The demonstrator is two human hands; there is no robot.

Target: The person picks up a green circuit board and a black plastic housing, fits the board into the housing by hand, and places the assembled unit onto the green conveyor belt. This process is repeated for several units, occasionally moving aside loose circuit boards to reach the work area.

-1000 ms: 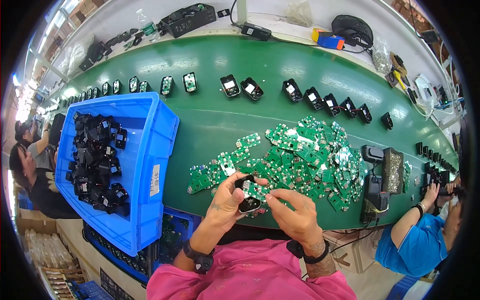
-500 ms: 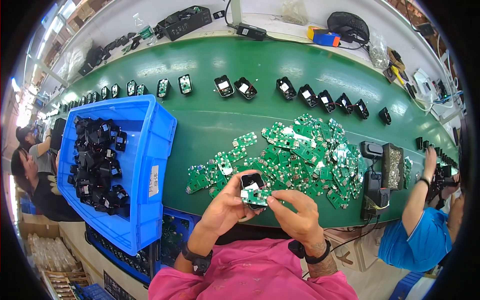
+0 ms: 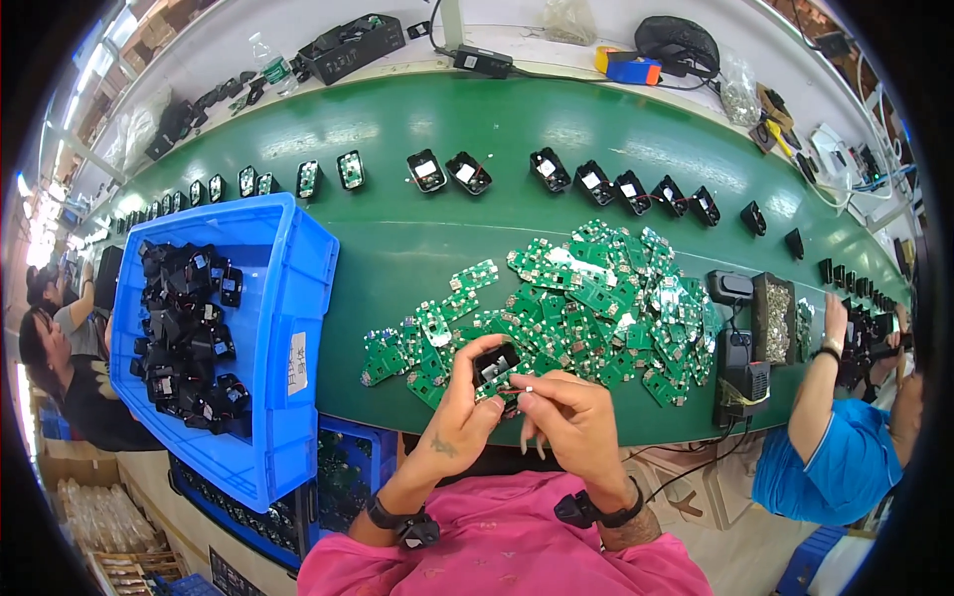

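My left hand (image 3: 455,417) is closed around a small black plastic housing (image 3: 494,356), tilted with its open side up. A green circuit board (image 3: 489,387) lies against the housing's near edge, partly hidden by my left thumb. My right hand (image 3: 576,422) pinches what looks like the small plug of a thin wire (image 3: 513,389) beside the board; the fingertips cover most of it. Just beyond my hands spreads a heap of loose green circuit boards (image 3: 606,298).
At left stands a blue bin (image 3: 268,397) holding several black housings (image 3: 189,328). A row of housings (image 3: 427,171) runs along the far green table (image 3: 397,258). At right are a black power unit (image 3: 740,363) and a tray of small metal parts (image 3: 775,318). A blue-sleeved co-worker (image 3: 835,457) works nearby.
My right fingers have gone from the circuit board's edge to the thin wire beside it. The board has tilted down toward me, and the housing's inside shows more.
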